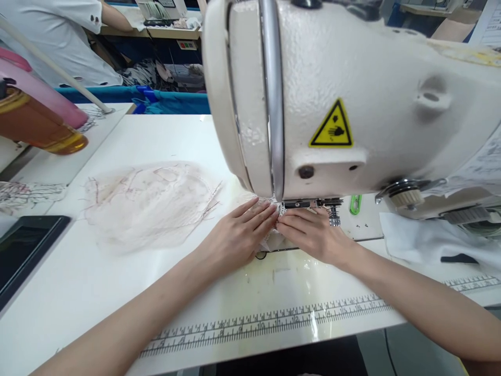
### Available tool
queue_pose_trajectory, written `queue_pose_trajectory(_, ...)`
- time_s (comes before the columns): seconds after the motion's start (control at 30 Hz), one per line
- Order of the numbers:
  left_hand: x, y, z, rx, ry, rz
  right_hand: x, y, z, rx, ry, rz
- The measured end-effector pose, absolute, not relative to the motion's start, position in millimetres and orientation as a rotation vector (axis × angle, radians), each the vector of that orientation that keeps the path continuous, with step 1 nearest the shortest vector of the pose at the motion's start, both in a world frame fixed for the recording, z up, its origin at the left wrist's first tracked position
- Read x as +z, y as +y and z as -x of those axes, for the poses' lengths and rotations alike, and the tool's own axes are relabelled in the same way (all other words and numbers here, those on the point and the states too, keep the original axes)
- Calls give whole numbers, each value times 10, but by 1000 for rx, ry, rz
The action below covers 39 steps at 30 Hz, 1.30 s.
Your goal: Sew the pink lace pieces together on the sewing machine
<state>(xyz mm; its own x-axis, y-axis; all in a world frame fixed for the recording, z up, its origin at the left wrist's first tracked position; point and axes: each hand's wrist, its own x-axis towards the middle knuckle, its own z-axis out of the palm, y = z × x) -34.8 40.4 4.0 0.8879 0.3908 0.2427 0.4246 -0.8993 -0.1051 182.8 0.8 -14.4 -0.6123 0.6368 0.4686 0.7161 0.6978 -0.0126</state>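
Both hands at the sewing machine, cloth under the needle end

Left hand [248,227]: fingers stretched flat on the lacy cloth [274,241], not clenched. Right hand [313,235]: fingers bent at the cloth's other side, tips partly hidden; I can't tell if they pinch it. Cloth sits between the hands, below the sewing machine [332,99] head. Sheer pale fabric [152,203] lies left on the table [117,292]; phone [29,256] near the table's left edge.

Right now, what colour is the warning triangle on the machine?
The triangle is yellow, edged in black: head view.
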Motion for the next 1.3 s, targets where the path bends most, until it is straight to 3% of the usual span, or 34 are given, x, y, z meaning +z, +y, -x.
queue_pose_trajectory(0.47, 17, 303, 261, -329, -693, 2776, -153, 62, -1894, -219, -2506, 1020)
queue_pose_trajectory(1.17, 15, 219, 209, -393, -779, 2712, 12, 76, -1903, -510, -2381, 1140)
queue_pose_trajectory(1.3, 18, 223, 203, -391, -793, 2692, 45, 85, -1907, -409, -2407, 1123)
